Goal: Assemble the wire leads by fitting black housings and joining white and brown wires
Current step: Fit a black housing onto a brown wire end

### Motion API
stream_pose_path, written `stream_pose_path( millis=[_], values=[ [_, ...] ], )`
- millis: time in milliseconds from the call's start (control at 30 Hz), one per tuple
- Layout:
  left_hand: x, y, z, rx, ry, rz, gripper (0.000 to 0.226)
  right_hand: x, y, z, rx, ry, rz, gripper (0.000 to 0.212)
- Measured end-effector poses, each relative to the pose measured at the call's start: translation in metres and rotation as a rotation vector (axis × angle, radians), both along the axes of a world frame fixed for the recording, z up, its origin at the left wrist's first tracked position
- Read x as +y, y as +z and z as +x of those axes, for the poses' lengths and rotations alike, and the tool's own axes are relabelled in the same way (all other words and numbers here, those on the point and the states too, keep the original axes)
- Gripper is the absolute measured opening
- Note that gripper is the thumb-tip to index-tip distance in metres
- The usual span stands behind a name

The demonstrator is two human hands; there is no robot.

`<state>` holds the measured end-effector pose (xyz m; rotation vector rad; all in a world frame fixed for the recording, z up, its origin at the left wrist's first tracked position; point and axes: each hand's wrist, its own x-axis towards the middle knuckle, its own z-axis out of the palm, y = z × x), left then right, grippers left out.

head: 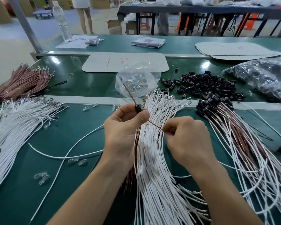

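Observation:
My left hand (122, 127) pinches a small black housing (137, 108) between thumb and fingers above the green bench. A thin brown wire (130, 93) runs through the housing, rising toward the far left and coming out toward my right hand (185, 135), which pinches its near end. Under both hands lies a thick bundle of white wires (152, 168) with a few brown ones at its left edge. Loose black housings (201, 85) are heaped at the back right.
Brown wire bundle (23, 82) at far left, white wire bundle (15, 117) at left, finished leads with housings (234, 127) at right. A clear plastic bag (136, 78) of metal terminals stands behind my hands. Small clear bulbs (42, 176) lie scattered on the green mat (71, 140).

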<state>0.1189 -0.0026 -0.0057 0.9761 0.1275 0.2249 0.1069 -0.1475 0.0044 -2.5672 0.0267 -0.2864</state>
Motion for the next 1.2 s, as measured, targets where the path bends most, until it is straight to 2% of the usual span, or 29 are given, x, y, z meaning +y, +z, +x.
stream_pose_path(
  millis=[133, 200, 233, 300, 367, 467, 500, 567, 700, 900, 1067, 1200],
  values=[
    [0.002, 0.001, 0.000, -0.034, -0.025, -0.012, 0.025, -0.004, 0.008, 0.001, 0.137, -0.214, -0.305, 0.010],
    [-0.002, 0.000, -0.002, -0.037, -0.033, 0.032, 0.022, -0.008, 0.004, 0.000, 0.133, -0.199, -0.362, 0.018],
    [-0.004, 0.000, -0.003, -0.032, -0.036, 0.057, 0.021, -0.009, 0.002, 0.000, 0.105, -0.155, -0.307, 0.027],
    [-0.006, -0.001, -0.003, -0.022, -0.042, 0.092, 0.020, -0.009, 0.001, -0.001, 0.060, 0.010, 0.018, 0.041],
    [-0.007, -0.003, -0.002, -0.018, -0.042, 0.121, 0.022, -0.001, -0.002, -0.001, 0.082, 0.201, 0.396, 0.034],
    [-0.008, -0.005, -0.002, 0.014, -0.047, 0.154, 0.027, 0.012, -0.013, -0.001, 0.128, 0.303, 0.671, 0.012],
    [-0.010, -0.005, -0.003, 0.023, -0.054, 0.176, 0.030, 0.014, -0.016, 0.000, 0.116, 0.293, 0.703, 0.008],
    [-0.013, -0.005, -0.006, 0.035, -0.076, 0.218, 0.029, 0.014, -0.019, 0.004, 0.121, 0.236, 0.716, 0.014],
    [-0.017, -0.005, -0.010, 0.023, -0.121, 0.201, 0.011, 0.008, -0.020, 0.007, 0.128, 0.191, 0.817, 0.017],
    [-0.015, -0.006, -0.006, 0.068, -0.085, 0.395, 0.018, 0.008, -0.020, 0.006, 0.045, 0.196, 0.914, 0.010],
    [-0.013, -0.004, -0.005, 0.090, -0.145, 0.356, 0.010, 0.010, -0.023, 0.005, 0.034, 0.178, 0.987, 0.016],
    [-0.008, -0.002, -0.005, 0.049, -0.116, 0.301, 0.009, 0.006, -0.021, 0.009, 0.087, 0.194, 0.923, 0.015]
  ],
)
